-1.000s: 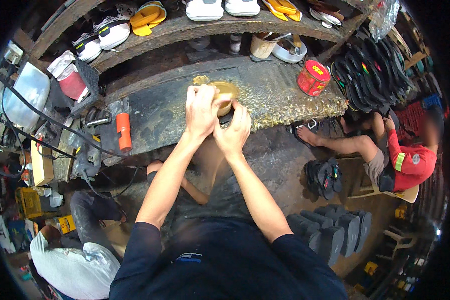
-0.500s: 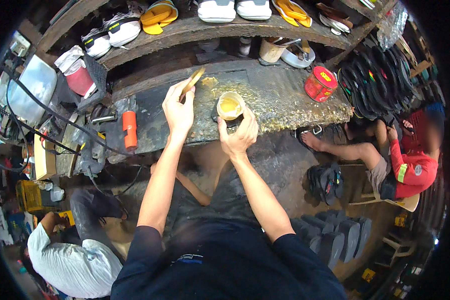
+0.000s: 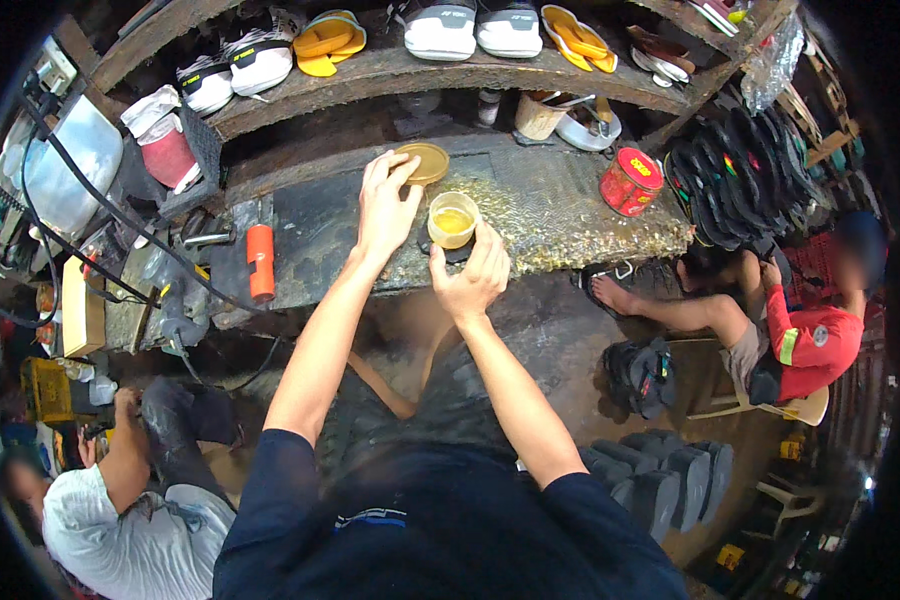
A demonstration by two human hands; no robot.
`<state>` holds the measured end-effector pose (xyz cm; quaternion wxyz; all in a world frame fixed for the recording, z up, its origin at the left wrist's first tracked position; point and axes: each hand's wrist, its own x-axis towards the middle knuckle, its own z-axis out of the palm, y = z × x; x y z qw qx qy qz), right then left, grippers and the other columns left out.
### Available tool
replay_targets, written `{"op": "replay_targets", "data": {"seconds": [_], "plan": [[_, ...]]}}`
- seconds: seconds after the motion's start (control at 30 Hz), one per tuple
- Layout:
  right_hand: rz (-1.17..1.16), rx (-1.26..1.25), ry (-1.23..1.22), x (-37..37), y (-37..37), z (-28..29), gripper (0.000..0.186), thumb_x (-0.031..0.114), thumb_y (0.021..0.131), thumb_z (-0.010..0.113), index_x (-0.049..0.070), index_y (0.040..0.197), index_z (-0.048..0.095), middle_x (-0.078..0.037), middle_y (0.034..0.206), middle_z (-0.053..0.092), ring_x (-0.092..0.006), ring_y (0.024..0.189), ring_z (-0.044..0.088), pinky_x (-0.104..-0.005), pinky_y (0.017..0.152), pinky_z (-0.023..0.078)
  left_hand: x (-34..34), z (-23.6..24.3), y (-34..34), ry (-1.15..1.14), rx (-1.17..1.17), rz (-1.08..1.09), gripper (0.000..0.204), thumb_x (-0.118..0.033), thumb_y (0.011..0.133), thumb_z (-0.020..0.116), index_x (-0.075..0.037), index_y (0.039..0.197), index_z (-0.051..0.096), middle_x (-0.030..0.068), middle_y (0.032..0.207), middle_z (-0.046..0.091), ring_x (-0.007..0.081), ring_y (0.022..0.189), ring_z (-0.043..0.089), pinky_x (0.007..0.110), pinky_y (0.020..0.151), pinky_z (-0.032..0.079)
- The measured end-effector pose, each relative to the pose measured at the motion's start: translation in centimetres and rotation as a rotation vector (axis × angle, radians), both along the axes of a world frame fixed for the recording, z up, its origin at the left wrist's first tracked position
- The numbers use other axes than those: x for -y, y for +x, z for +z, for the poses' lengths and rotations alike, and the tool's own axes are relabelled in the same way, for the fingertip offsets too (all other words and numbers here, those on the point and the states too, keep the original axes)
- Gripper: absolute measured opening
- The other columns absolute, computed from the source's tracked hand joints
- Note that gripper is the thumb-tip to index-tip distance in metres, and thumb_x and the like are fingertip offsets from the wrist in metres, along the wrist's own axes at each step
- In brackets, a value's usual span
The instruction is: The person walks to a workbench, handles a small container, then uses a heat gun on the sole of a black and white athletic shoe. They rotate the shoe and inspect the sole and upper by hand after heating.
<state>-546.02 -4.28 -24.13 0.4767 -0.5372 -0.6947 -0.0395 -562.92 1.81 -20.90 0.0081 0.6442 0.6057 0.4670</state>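
Note:
My left hand (image 3: 384, 212) grips a round, yellowish-brown lid (image 3: 427, 163) by its edge, tilted above the workbench. Close to it, my right hand (image 3: 473, 280) is closed around the near side of a small open jar (image 3: 453, 231). Yellow, glue-like stuff shows inside the jar. A dark object, partly covered by the jar and my fingers, lies beneath it. The workbench (image 3: 320, 205) under both hands is dark and crusted with dried yellow residue along its right part.
An orange tool-like cylinder (image 3: 260, 262) stands at the bench's left, a red can (image 3: 631, 181) at its right. Shoes and yellow slippers fill the shelf (image 3: 350, 92) behind. Co-workers sit left (image 3: 140, 530) and right (image 3: 820, 345). Soles (image 3: 660, 480) stand on the floor; cables (image 3: 100, 215) hang left.
My left hand has moved right with the lid, which has turned from nearly edge-on to show its round face. My right hand stays at the jar. The left co-worker has shifted posture.

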Motion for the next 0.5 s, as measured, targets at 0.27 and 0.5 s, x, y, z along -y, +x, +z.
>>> {"op": "replay_targets", "data": {"seconds": [0.27, 0.5], "plan": [[0.005, 0.023, 0.021, -0.1, 0.1, -0.3, 0.079, 0.037, 0.082, 0.081, 0.0, 0.147, 0.052, -0.019, 0.13, 0.063, -0.036, 0.117, 0.064, -0.0483, 0.102, 0.05, -2.2, -0.4, -0.1, 0.019, -0.032, 0.011, 0.04, -0.008, 0.084, 0.078, -0.006, 0.124, 0.076, 0.0173, 0.136, 0.065, 0.0373, 0.14, 0.051, 0.047, 0.119, 0.043], [-0.015, 0.035, 0.058, -0.5, -0.1, -1.3, 0.078, 0.039, 0.083, 0.077, 0.0, 0.147, 0.054, -0.019, 0.129, 0.065, -0.0365, 0.116, 0.065, -0.0485, 0.099, 0.05, -3.1, -1.1, -5.4, 0.001, -0.058, 0.275, 0.04, -0.016, 0.085, 0.081, -0.004, 0.123, 0.076, 0.0174, 0.134, 0.066, 0.0375, 0.135, 0.054, 0.046, 0.115, 0.044]]}}
